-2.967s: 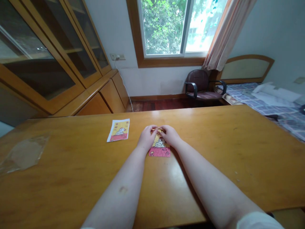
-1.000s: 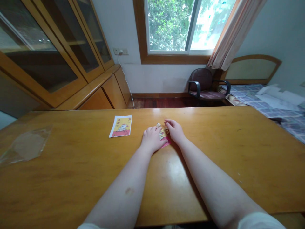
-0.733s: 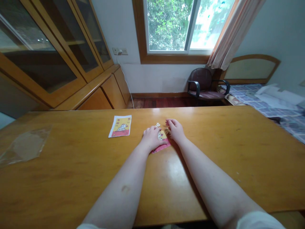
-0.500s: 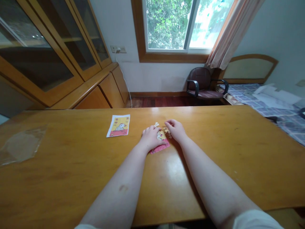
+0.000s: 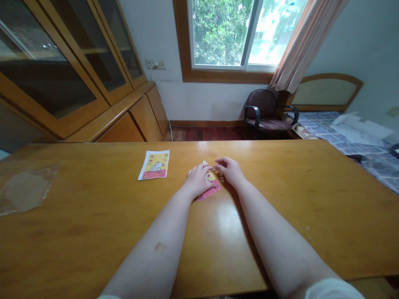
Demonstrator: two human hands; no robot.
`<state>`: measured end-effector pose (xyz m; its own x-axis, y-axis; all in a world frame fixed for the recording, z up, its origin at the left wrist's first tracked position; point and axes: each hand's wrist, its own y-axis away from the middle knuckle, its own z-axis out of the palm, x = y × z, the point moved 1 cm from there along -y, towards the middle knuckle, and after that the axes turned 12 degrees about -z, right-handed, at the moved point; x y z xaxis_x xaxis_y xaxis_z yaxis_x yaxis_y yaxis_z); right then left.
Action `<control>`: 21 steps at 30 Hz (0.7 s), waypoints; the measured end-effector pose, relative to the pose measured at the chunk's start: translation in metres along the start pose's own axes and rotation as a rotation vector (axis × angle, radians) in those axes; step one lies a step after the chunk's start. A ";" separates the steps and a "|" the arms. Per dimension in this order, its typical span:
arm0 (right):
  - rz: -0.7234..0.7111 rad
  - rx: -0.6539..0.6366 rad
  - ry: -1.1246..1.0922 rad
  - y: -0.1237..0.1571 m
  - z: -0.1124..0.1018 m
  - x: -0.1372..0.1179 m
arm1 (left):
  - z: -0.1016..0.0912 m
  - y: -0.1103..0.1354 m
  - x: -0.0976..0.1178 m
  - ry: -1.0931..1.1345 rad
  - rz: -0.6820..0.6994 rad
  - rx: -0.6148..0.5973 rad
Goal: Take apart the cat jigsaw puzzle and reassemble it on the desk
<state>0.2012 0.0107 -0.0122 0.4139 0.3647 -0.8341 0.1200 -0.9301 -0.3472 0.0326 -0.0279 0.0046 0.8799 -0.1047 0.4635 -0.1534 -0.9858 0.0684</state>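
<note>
A small jigsaw puzzle (image 5: 211, 187) with a yellow and pink picture lies on the honey-coloured wooden table (image 5: 311, 199), partly covered by my hands. My left hand (image 5: 198, 180) rests on its lower left part and hides much of it. My right hand (image 5: 230, 171) lies just to the right, its fingertips among small loose puzzle pieces (image 5: 219, 174). Another loose piece (image 5: 205, 162) sits above my left hand. A printed picture card (image 5: 153, 165) lies to the left, out of reach of my fingers.
A crumpled clear plastic sheet (image 5: 28, 191) lies at the table's left end. Beyond the far edge stand a wooden glass-fronted cabinet (image 5: 62, 54), a dark office chair (image 5: 261, 112) and a bed (image 5: 349, 133).
The puzzle's upper part has come apart into loose pieces. My left hand has moved down onto the pink lower part, and my right hand has shifted right of the puzzle.
</note>
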 end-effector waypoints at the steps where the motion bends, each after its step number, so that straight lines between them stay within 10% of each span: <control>1: 0.011 0.018 -0.046 0.000 0.001 0.001 | 0.000 0.000 0.000 0.008 0.002 0.014; 21: -0.094 -0.031 -0.466 0.002 0.011 -0.007 | -0.007 0.000 0.001 0.431 0.007 0.169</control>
<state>0.1887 0.0068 -0.0115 -0.0486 0.4216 -0.9055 0.1678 -0.8902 -0.4235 0.0305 -0.0271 0.0117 0.6061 -0.0831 0.7911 -0.0517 -0.9965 -0.0650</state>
